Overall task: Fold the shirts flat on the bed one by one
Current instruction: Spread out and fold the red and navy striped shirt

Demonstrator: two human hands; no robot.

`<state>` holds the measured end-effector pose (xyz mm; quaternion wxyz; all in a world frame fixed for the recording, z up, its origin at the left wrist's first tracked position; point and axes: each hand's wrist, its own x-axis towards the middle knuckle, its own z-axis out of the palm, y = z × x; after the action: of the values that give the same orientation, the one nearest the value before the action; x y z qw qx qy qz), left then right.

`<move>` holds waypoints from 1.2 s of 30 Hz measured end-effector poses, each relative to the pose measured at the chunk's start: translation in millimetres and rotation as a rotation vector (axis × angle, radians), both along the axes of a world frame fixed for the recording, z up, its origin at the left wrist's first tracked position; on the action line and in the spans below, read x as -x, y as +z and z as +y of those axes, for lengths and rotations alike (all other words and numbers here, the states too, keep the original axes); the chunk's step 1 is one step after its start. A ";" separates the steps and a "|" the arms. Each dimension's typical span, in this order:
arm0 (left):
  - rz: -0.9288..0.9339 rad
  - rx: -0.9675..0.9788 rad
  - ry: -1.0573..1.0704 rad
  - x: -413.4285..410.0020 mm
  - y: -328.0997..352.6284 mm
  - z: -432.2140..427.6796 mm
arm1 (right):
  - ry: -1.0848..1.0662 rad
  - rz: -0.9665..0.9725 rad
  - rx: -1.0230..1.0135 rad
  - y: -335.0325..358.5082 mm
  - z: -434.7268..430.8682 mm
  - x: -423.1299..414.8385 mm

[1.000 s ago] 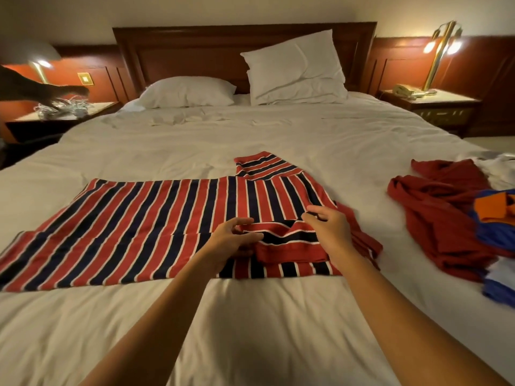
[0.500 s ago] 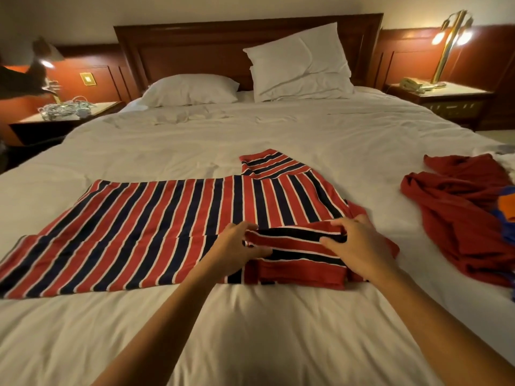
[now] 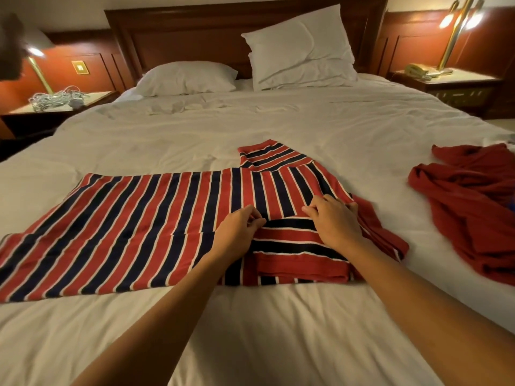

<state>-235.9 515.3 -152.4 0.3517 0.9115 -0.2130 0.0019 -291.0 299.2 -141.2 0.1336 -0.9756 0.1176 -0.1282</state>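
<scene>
A red, navy and white striped shirt (image 3: 145, 227) lies spread flat across the white bed (image 3: 278, 123), its body stretching to the left. Its near sleeve (image 3: 295, 254) is folded in over the body, and the far sleeve (image 3: 267, 154) sticks out toward the headboard. My left hand (image 3: 239, 232) pinches the folded sleeve's left corner. At the sleeve's upper right, by the shoulder, my right hand (image 3: 334, 221) rests with its fingers curled over the fabric edge.
A crumpled dark red shirt (image 3: 471, 207) lies at the bed's right edge. Two white pillows (image 3: 298, 48) lean at the headboard. Nightstands with lamps flank the bed; the left one (image 3: 55, 104) holds tangled cables. Part of another person (image 3: 11, 45) shows at far left.
Both hands have slid farther up the folded sleeve toward the shoulder line, the right fingers now curled over the edge. The person at the left has drawn back from the nightstand.
</scene>
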 end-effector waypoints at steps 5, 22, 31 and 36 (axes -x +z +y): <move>0.013 -0.127 -0.069 -1.7 1.3 28.2 | 0.032 0.066 0.133 -7.3 -5.6 5.8; -0.165 -0.522 0.330 -51.6 -3.2 368.5 | 0.234 -0.025 -0.130 -23.0 78.4 -15.2; -0.117 -0.625 0.251 -71.7 -3.3 388.6 | 0.170 0.012 0.007 -23.0 83.8 -29.4; -0.142 -0.556 0.460 -61.3 -7.8 404.8 | 0.030 0.079 0.052 -24.3 76.3 -21.8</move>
<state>-174.7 920.1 -160.2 0.0653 0.9940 -0.0188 0.0862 -269.2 375.5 -165.5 0.1054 -0.9847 0.1050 -0.0905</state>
